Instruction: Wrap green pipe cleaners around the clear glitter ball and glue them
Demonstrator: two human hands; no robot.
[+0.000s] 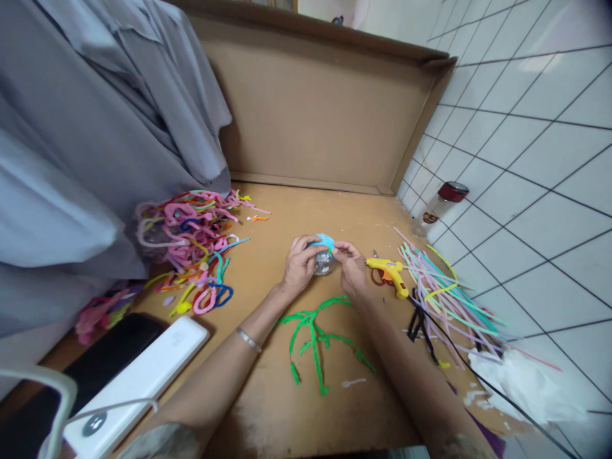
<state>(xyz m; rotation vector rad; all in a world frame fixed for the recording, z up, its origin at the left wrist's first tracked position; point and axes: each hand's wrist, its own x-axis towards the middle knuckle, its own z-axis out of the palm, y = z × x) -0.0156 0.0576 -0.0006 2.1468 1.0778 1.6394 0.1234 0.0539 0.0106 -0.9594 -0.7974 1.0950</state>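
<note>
Both hands meet over the middle of the table around a small clear plastic ball (325,263), partly covered by light blue fuzzy strips (325,240). My left hand (301,262) grips the ball from its left side, fingers over the top. The fingertips of my right hand (350,260) pinch at the blue covering's right edge, beside a bit of green; what exactly they pinch is too small to make out. Below the hands, a branching shape of green pipe cleaners (313,325) lies on the table. A yellow glue gun (389,274) lies just right of my right hand.
Tangled colourful pipe cleaners (191,236) are heaped at left, near a white power bank (143,382) and a dark phone-like slab (115,350). Straight pipe cleaners (444,293), a red-lidded jar (437,210) and white tissue (521,382) lie along the tiled wall. Cardboard (310,102) stands behind.
</note>
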